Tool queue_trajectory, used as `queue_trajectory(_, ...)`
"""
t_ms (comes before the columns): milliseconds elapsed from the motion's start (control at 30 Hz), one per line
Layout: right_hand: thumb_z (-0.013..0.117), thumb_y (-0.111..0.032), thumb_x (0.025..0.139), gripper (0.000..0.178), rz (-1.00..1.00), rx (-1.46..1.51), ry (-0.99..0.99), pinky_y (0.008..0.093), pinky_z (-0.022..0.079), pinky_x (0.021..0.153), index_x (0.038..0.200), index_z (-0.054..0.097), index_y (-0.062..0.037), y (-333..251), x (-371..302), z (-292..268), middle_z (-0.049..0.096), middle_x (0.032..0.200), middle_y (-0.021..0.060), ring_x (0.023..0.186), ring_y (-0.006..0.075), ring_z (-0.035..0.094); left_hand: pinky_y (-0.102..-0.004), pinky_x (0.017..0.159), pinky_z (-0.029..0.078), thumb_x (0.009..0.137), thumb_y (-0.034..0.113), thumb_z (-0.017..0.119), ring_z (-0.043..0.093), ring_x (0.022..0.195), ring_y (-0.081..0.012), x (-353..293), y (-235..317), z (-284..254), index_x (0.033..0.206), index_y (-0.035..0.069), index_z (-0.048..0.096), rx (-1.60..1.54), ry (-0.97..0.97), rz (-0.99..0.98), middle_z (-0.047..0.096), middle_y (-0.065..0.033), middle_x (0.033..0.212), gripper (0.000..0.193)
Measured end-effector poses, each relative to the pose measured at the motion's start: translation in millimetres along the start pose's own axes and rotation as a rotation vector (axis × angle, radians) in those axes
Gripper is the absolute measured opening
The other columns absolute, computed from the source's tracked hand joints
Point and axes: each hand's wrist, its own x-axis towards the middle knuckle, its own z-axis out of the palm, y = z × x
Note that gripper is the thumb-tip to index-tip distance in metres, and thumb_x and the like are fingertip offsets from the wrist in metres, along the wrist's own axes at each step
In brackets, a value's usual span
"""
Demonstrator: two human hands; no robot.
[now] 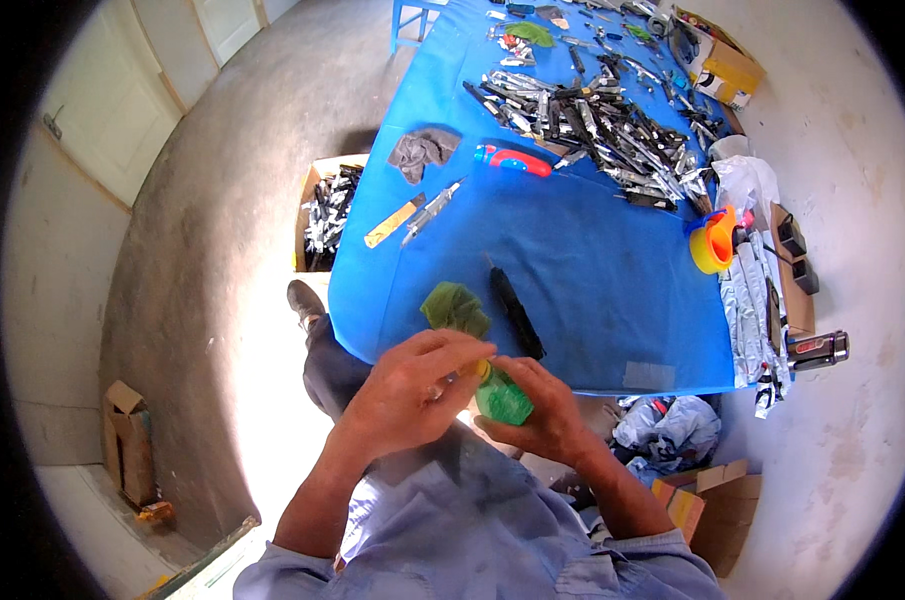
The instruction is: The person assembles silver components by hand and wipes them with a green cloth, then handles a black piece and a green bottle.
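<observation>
In front of my body, at the near edge of the blue-covered table (592,290), I hold a small green bottle (504,402) with a yellow top. My right hand (552,412) wraps round the bottle's body. The fingers of my left hand (410,392) close over the yellow top, and they partly hide it. Just beyond my hands lies a crumpled green cloth (456,308). To its right rests a slim black tool (514,314) with a thin pointed tip, touched by neither hand.
Farther along are a yellow-handled tool (394,221), a silver tool (432,212), a grey cloth (423,153) and a red-and-blue tool (513,160). A large pile of black and silver tools (592,125) spreads behind. Yellow cup (711,246) at right; box of parts (332,215) beside the table's left edge.
</observation>
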Motion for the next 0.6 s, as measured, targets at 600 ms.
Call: queue_trajectory(600, 0.086, -0.023, 0.076, 0.065, 0.168, -0.136, 0.028, 0.0393, 0.054, 0.087, 0.132, 0.06, -0.0029, -12.4, 10.5, -9.1, 0.067, 0.112, 0.0178, 0.099, 0.032, 0.068, -0.0247, 0.063, 0.053, 0.091, 0.011, 0.078, 0.065, 0.069, -0.0084, 4.7, -20.6, -10.8, 0.095, -0.002, 0.073, 0.064, 0.412, -0.294, 0.072, -0.0065, 0.08, 0.015)
